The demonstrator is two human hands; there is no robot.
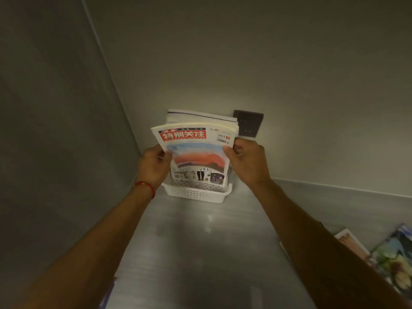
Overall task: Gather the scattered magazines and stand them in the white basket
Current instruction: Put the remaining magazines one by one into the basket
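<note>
A: From the head view, what is seen of the work so far?

B: A stack of magazines (198,121) is already stood upright in the white basket (196,192), which is set at the back of the counter (200,241), close to the wall. The front magazine (196,150), red-titled, is gripped at its side edges: the left hand (153,166) is closed on the left edge, the right hand (247,161) on the right. Its lower edge appears to be inside the basket already.

A: And what is left?

B: At least two magazines (383,257) are still lying flat at the counter's right edge, well apart from the basket. Something bluish is glimpsed at the lower left; it cannot be identified.

A: The surroundings?

B: The counter looks like brushed steel, enclosed by plain grey walls. A dark wall socket (248,123) is mounted just beside the stack. The lighting is dim.
</note>
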